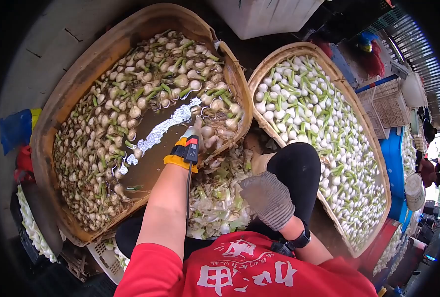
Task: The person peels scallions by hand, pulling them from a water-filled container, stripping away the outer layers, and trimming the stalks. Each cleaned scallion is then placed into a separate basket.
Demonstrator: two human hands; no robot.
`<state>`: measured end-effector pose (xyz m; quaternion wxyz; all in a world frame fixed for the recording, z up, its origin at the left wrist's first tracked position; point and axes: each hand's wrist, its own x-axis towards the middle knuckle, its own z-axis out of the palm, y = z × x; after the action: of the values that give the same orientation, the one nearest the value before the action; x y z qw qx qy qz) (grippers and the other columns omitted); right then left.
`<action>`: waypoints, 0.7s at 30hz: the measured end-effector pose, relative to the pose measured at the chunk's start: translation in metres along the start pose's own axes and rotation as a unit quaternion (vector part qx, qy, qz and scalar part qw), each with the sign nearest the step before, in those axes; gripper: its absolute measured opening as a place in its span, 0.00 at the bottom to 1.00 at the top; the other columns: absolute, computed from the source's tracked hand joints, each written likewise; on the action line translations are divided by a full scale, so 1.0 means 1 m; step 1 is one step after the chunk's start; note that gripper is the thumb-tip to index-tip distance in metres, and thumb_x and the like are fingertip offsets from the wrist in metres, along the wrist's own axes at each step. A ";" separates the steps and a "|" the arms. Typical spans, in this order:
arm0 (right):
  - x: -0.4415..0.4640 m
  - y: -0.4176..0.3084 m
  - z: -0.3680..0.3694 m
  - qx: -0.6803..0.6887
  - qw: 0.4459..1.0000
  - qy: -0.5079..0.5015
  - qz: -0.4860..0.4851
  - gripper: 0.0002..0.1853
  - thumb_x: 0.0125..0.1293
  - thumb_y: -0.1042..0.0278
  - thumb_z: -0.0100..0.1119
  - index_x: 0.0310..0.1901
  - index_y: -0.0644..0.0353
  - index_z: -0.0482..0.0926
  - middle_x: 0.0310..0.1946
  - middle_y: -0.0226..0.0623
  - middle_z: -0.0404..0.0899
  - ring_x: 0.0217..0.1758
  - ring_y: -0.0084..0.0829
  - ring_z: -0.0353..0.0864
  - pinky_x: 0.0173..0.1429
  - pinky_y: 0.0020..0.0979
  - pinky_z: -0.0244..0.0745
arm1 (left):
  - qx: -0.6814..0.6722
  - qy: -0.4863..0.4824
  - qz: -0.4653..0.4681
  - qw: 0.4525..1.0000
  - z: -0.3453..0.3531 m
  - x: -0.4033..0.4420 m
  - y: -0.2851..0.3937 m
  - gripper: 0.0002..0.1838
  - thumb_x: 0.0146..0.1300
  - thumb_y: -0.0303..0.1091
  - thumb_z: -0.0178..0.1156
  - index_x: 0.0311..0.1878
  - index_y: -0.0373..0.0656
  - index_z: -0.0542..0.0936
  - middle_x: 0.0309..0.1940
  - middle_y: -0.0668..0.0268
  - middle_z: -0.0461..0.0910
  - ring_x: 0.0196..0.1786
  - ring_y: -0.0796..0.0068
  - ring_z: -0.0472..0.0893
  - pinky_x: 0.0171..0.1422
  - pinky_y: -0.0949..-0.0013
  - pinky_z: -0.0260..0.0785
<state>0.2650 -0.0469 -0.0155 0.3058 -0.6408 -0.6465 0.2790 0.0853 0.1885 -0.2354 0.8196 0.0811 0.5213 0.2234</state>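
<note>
My left hand (194,129), with a yellow and black device strapped at its wrist, reaches over the near rim of the left tub (46,123) beside brownish bulbs (131,111); its fingertips and anything in them are hard to make out. My right hand (268,198), in a grey striped glove, is closed above my lap, its fingers folded out of view. Below and between the hands lies a heap of pale peelings (217,203). The right tub (378,173) holds white bulbs (328,133) with green stems.
A white container (259,17) stands beyond the tubs. Wicker baskets (385,106) and a blue tub (394,163) are at the right. A white basket (103,260) sits low at the left. People are visible at the far right.
</note>
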 end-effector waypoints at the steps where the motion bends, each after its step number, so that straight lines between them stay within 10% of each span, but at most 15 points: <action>1: 0.000 0.002 -0.001 -0.008 1.000 -0.004 -0.003 0.10 0.58 0.66 0.69 0.40 0.57 0.84 0.31 0.36 0.79 0.31 0.33 0.80 0.38 0.33 0.76 | 0.006 0.000 0.001 1.000 0.005 -0.001 -0.004 0.32 0.71 0.58 0.49 0.67 0.45 0.61 0.45 0.55 0.79 0.42 0.57 0.80 0.32 0.65 0.76; 6: 0.017 0.002 -0.001 0.025 0.999 -0.015 0.016 0.08 0.62 0.68 0.65 0.42 0.58 0.83 0.36 0.41 0.82 0.40 0.42 0.83 0.44 0.37 0.77 | 0.099 -0.080 0.105 0.986 0.036 -0.084 -0.002 0.42 0.70 0.72 0.29 0.52 0.40 0.76 0.34 0.62 0.82 0.22 0.73 0.78 0.21 0.76 0.71; 13: 0.049 -0.032 0.010 0.020 0.989 0.031 -0.140 0.09 0.61 0.65 0.64 0.42 0.55 0.85 0.37 0.37 0.84 0.41 0.40 0.82 0.46 0.38 0.77 | 0.226 -0.012 0.348 0.910 0.066 -0.262 -0.029 0.43 0.73 0.69 0.26 0.49 0.38 0.80 0.28 0.69 0.81 0.27 0.82 0.75 0.32 0.79 0.67; 21: 0.034 -0.080 0.014 -0.016 0.995 -0.066 -0.072 0.10 0.61 0.59 0.58 0.34 0.56 0.83 0.29 0.41 0.80 0.35 0.43 0.80 0.41 0.43 0.76 | 0.325 0.099 0.457 0.822 0.060 -0.337 -0.076 0.33 0.78 0.57 0.35 0.51 0.35 0.79 0.42 0.63 0.80 0.36 0.79 0.79 0.44 0.78 0.72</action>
<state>0.2026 -0.0145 0.0367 0.2714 -0.5774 -0.7144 0.2875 0.0396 -0.0243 0.0387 0.4934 0.5494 0.5453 0.3968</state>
